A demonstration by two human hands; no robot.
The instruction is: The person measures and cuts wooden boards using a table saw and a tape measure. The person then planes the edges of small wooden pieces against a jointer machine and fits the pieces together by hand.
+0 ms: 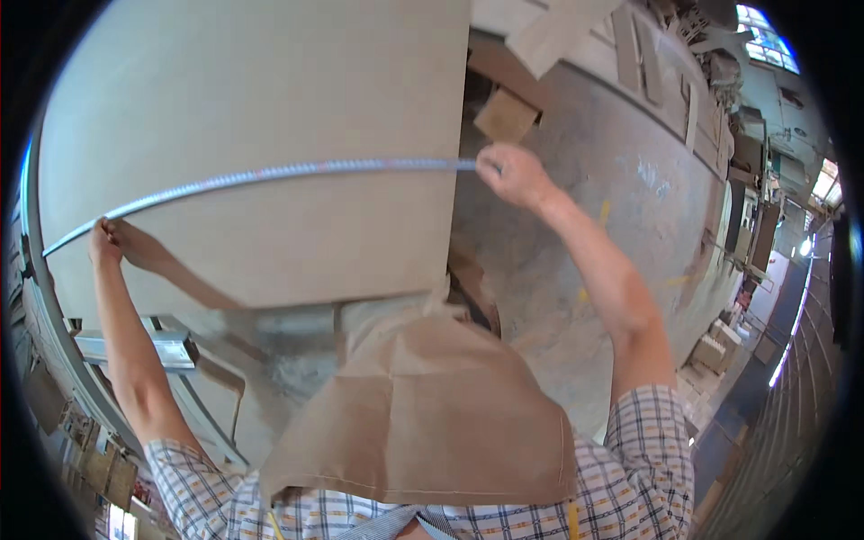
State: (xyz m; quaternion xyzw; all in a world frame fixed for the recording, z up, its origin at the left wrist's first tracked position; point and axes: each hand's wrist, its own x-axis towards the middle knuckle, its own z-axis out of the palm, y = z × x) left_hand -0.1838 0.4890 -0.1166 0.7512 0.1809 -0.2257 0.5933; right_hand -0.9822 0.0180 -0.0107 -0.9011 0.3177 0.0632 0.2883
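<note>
Workshop floor, grey concrete [621, 162] and dusty, fills the right half of the frame, with stacks of wood offcuts and boards piled along the upper right edge. One big pale beige flat board [261, 126] takes up the whole upper left, sitting on a grey metal machine frame [166, 346] that peeks out at lower left. One long metal tape measure blade [270, 175] runs across that board, from its left edge to its right edge, bending with the lens. Two hands are on it, one at each end. The left hand [112, 241], at the left middle of the frame, has its fingers closed together, pinching the tape down against the board's left edge. The right hand [511, 173], top centre, is clamped on the other end of the tape right at the board's right edge, fingers curled shut around it. One small square brown wood offcut [506, 115] lies on the floor just above that hand. A tan apron [423, 414] and checked shirt sleeves [643, 445] fill the bottom.
</note>
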